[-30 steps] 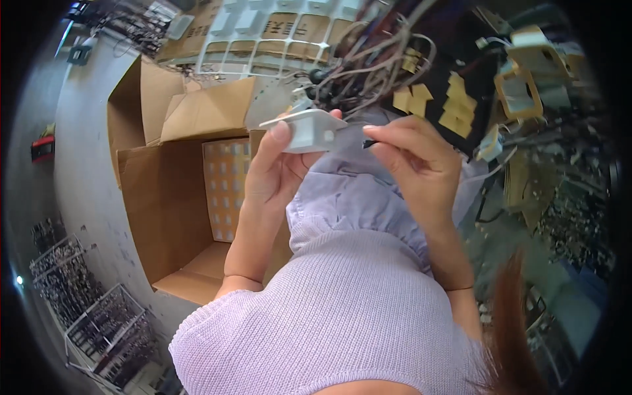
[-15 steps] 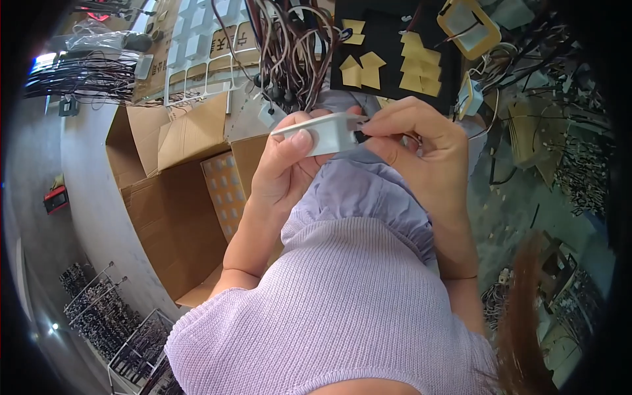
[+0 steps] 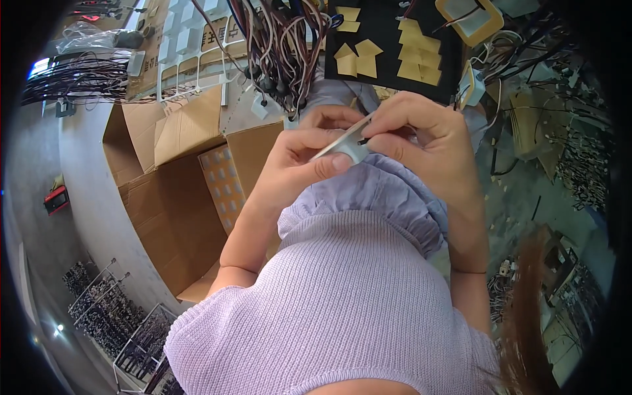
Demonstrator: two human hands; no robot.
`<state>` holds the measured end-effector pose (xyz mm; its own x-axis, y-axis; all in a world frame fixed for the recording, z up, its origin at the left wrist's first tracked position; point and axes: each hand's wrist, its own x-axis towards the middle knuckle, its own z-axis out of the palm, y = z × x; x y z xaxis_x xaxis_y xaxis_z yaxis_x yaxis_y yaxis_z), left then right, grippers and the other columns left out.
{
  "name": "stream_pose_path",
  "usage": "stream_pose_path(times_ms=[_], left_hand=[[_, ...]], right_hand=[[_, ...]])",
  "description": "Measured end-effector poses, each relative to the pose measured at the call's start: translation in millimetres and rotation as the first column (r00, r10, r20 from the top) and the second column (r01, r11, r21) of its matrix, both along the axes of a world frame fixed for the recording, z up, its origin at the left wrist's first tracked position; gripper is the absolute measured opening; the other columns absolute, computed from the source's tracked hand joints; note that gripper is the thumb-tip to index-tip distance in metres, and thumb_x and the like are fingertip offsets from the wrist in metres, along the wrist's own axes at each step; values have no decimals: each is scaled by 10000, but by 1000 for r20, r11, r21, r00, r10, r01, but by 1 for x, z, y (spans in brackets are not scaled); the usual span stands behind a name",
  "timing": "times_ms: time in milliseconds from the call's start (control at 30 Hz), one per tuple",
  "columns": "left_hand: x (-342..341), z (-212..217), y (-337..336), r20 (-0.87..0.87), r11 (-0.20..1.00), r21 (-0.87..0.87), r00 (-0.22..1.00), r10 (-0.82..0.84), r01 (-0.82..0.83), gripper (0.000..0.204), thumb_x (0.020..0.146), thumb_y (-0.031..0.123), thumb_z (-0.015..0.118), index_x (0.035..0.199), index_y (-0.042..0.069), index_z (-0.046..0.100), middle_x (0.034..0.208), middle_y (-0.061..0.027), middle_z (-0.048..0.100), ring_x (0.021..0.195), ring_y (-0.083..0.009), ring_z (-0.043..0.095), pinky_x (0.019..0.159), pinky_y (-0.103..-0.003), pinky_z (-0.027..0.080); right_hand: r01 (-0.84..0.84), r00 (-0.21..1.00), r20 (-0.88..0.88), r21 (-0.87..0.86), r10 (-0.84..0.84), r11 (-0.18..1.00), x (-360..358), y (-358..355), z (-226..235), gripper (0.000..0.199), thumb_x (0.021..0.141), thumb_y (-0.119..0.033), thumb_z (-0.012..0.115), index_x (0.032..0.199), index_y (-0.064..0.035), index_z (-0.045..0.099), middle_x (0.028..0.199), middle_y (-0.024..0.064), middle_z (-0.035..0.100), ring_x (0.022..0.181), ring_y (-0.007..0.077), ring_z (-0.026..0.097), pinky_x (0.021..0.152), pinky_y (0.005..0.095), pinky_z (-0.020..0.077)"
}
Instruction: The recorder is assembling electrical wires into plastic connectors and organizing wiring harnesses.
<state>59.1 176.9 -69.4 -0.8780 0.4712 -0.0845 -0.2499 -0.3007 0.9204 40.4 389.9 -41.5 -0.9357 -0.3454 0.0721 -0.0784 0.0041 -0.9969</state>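
Above my lap, my left hand [image 3: 304,157] grips a small white plastic housing [image 3: 354,150] with a flat flange, its thumb pressed on the near side. The housing is tilted, one flange edge pointing up toward my right fingers. My right hand [image 3: 421,135] is closed in a pinch at the housing's right side. Between its thumb and forefinger a small black piece [image 3: 363,141] shows, touching the housing or just at it; most of it is hidden by the fingers.
Beyond my hands hangs a bundle of cables [image 3: 280,59]. A black mat [image 3: 388,49] carries yellow adhesive pieces [image 3: 419,56]. To the left stands an open cardboard box [image 3: 164,230]. At the right are a yellow-rimmed white housing [image 3: 471,23] and more tangled wires [image 3: 582,161].
The white housing has turned from nearly level to steeply tilted in my left hand. My left fingers have shifted round it, and my right hand stays pinched at its side.
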Motion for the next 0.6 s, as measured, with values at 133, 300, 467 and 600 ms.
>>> stream_pose_path(times_ms=[133,300,467,600], left_hand=[[-1,5,-1,-21,998,-55,1000,-13,12,281,802,117,718,1059,7,695,1280,-155,476,1148,-244,504,988,-363,385],[-3,2,-2,-140,990,-139,990,-19,0,299,788,38,714,1082,-6,680,1286,-156,468,1166,-234,496,984,-337,397],[-1,0,-3,-179,987,-157,984,-13,-16,312,778,23,721,1084,-15,674,1288,-155,462,1186,-230,485,974,-328,415],[1,5,2,-125,976,-205,991,51,-76,385,732,146,775,1069,-17,685,1259,-160,497,1192,-250,461,996,-361,360]], right_hand=[[56,983,182,-134,-31,989,4,2,0,117,768,45,675,875,-2,678,829,27,616,740,79,573,616,209,444],[21,1000,12,47,-21,999,3,9,0,131,757,50,681,879,2,677,831,28,613,716,77,558,599,206,433],[50,998,-41,120,-46,992,3,12,-5,140,742,49,688,869,-9,676,817,12,601,657,69,496,573,200,391],[-5,1000,-8,123,6,992,3,16,-5,205,721,122,674,891,8,668,888,40,585,785,81,538,655,200,397]])
